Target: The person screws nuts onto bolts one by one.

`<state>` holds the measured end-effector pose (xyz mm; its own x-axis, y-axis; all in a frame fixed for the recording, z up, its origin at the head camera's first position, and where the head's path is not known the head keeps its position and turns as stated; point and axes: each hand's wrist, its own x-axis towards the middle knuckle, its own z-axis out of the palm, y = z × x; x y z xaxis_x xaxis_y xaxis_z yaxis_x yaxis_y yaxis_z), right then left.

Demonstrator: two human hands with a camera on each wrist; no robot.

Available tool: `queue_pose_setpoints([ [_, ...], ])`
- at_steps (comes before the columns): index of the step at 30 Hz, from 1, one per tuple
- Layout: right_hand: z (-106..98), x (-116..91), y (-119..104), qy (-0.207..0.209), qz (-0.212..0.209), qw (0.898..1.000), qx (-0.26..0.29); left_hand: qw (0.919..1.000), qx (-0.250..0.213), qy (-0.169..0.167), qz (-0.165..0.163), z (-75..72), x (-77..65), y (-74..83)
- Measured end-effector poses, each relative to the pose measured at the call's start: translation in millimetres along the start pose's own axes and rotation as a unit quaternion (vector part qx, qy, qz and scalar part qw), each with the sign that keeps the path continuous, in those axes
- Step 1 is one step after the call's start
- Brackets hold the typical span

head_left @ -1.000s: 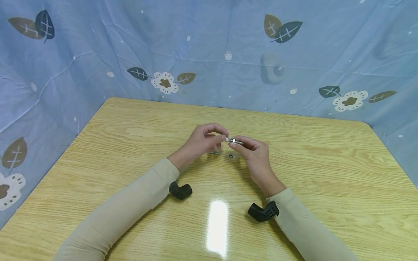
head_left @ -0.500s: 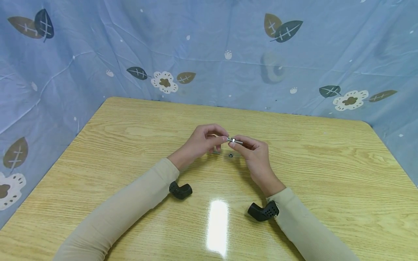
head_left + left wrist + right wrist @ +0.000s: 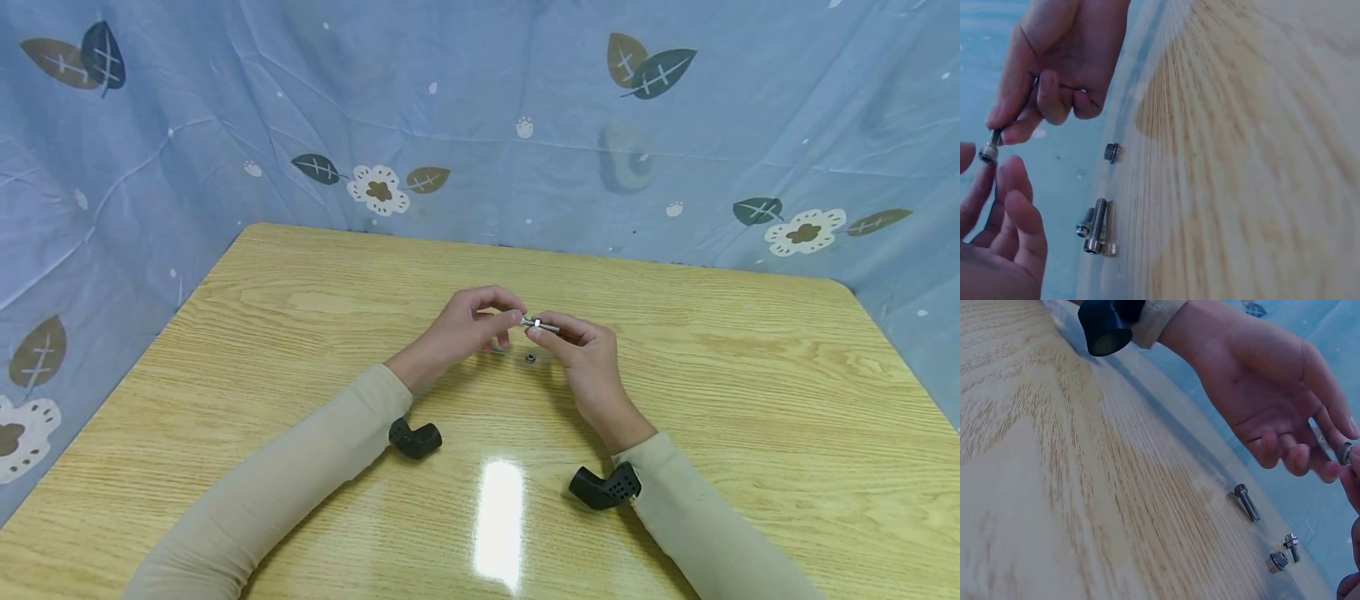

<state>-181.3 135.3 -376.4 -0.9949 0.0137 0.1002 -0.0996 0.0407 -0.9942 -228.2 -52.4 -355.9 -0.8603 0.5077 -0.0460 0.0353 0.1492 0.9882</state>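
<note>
In the head view both hands meet over the table around a shiny metal bolt [image 3: 550,327] with a nut [image 3: 537,323] on its shank. My left hand [image 3: 472,323] has thumb and forefinger at the bolt's left end, where the socket head [image 3: 988,153] shows in the left wrist view. My right hand [image 3: 588,354] pinches the bolt around the nut with thumb and fingertips. Below lie a loose nut [image 3: 530,357] and another bolt [image 3: 497,352], partly hidden by the left fingers. A smaller flanged bolt [image 3: 1292,547] rests near them in the right wrist view.
The wood-grain table [image 3: 720,392] spreads around the hands, with a bright light reflection near its front. A blue patterned cloth [image 3: 480,108] hangs behind and at the sides. Black camera mounts [image 3: 415,438] sit at both wrists over beige sleeves [image 3: 300,467].
My left thumb and forefinger shift slightly at the bolt's end, covering its head more half a second ago than now. My right hand and the loose pieces stay in place.
</note>
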Motion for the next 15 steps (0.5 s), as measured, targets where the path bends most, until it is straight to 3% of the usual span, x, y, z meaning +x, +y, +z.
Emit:
queue_pose_setpoints([
  [8,0.6,0.5,0.7,0.000,-0.002,1.000,-0.002,0.9996,-0.009,0.007,-0.026,0.9,1.6,-0.6],
  [15,-0.3,0.4,2.0,0.002,-0.004,1.000,-0.005,0.9999,-0.007,0.008,0.001,1.0,0.5,0.2],
])
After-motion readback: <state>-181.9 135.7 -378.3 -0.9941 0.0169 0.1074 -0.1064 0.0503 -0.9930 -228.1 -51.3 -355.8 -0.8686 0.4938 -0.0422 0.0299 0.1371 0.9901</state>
